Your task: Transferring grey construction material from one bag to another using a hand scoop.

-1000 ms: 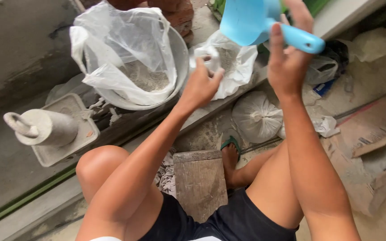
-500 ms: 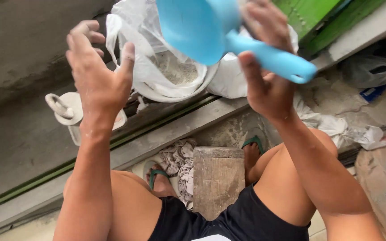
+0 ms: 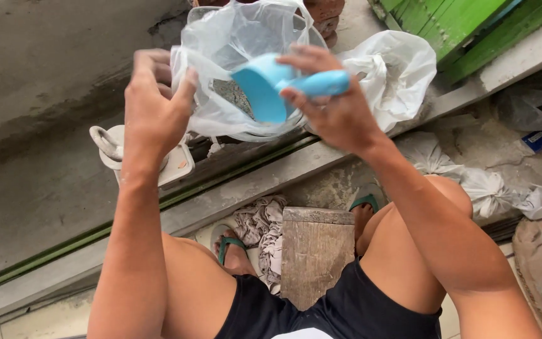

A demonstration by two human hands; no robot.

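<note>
My right hand (image 3: 334, 107) grips the handle of a light blue plastic scoop (image 3: 271, 88), whose cup tips down into a clear plastic bag (image 3: 233, 50) lining a round basin. Grey powder (image 3: 230, 94) lies inside the bag. My left hand (image 3: 155, 107) pinches the bag's left rim with closed fingers. A second white plastic bag (image 3: 390, 75) sits just right of the basin, behind my right hand.
A white scale (image 3: 170, 166) with a cup-like object lies left of the basin on the concrete ledge. A wooden stool (image 3: 315, 251) stands between my legs, with rags (image 3: 261, 229) beside it. Green wooden boards (image 3: 459, 25) are at the upper right, and tied bags (image 3: 478, 182) lie on the right.
My right hand has lowered the blue scoop from above the bag into its mouth. My left hand has moved right from open air and taken hold of the bag's rim.
</note>
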